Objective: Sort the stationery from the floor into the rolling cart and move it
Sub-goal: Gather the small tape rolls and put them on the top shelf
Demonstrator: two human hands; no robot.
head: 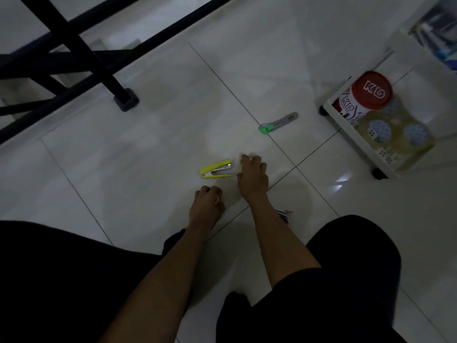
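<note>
Evidently early: stapler (216, 169) and cutter (278, 122) lie unsorted outside the rolling cart (346, 129); left hand (206, 203) and right hand (252, 175) curl, grasp indiscernible.

left hand (206, 204), right hand (252, 179) bare, forearms bare; plain black clothing (346, 280) over both legs.

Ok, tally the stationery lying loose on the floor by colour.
Yellow stapler: 1
Green-and-grey cutter: 1
Pink-tipped bundle, partly hidden: 1, its pieces cannot be counted
Total: 3
</note>
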